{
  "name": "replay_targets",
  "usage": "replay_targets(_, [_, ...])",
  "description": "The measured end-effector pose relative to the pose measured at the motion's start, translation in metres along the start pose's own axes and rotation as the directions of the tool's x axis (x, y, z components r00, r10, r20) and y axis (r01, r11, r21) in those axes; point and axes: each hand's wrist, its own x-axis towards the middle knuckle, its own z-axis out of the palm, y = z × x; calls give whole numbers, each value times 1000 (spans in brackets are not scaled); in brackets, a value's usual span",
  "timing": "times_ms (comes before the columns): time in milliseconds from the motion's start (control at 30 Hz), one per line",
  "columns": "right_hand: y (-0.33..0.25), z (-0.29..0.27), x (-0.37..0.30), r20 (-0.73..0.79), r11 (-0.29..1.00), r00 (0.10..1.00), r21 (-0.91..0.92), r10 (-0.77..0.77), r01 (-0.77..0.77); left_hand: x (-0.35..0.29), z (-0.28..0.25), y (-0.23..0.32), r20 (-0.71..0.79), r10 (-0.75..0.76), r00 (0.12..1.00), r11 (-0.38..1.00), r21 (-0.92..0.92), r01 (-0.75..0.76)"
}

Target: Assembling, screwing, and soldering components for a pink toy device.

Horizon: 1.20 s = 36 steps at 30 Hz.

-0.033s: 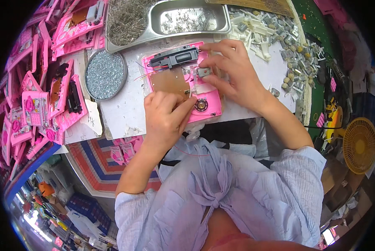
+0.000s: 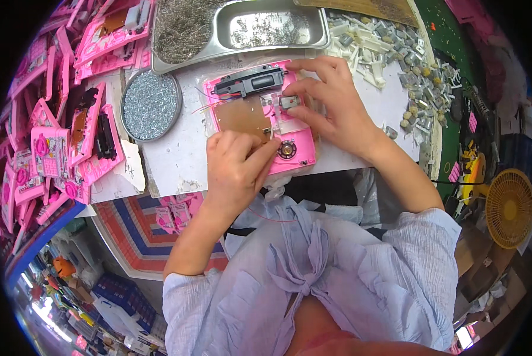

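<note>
A pink plastic toy housing [image 2: 301, 140] lies on the white work table with its inside facing up. In it sit a brown circuit board [image 2: 240, 117], a black battery box [image 2: 255, 82] along the far side and a round speaker [image 2: 287, 149] at the near right. My right hand [image 2: 341, 107] pinches a small silver motor [image 2: 289, 102] at a white plastic bracket on the housing's right side. Over the near edge of the board, my left hand [image 2: 235, 165] has its fingers curled together, fingertips by the bracket's near end; whatever they hold is hidden. Thin red wires [image 2: 209, 105] stick out leftward.
A round dish of small screws [image 2: 150, 105] stands left of the housing. Behind is a metal tray [image 2: 273, 45] with small metal parts. White brackets with motors [image 2: 405, 56] are heaped at the right. Pink housings [image 2: 51, 151] pile up at far left. A yellow fan [image 2: 509, 207] stands at right.
</note>
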Motion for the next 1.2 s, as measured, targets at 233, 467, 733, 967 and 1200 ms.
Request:
replay_targets(233, [3, 4, 5, 40, 998, 998, -43, 52, -50, 21, -14, -36, -409, -128, 903, 966, 155, 207])
replay_targets(467, [-4, -2, 12, 102, 990, 993, -131, 58, -45, 5, -9, -36, -317, -166, 934, 936, 246, 250])
replay_targets(733, [-29, 21, 49, 48, 943, 950, -110, -309, 313, -8, -9, -31, -331, -59, 942, 965, 223, 139])
replay_targets(967, [-24, 36, 67, 84, 884, 891, -116, -446, 453, -5, -23, -29, -365, -84, 927, 972, 173, 156])
replay_targets(1200, [-11, 37, 53, -39, 889, 895, -148, -444, 434, -17, -35, -18, -429, -125, 895, 982, 76, 173])
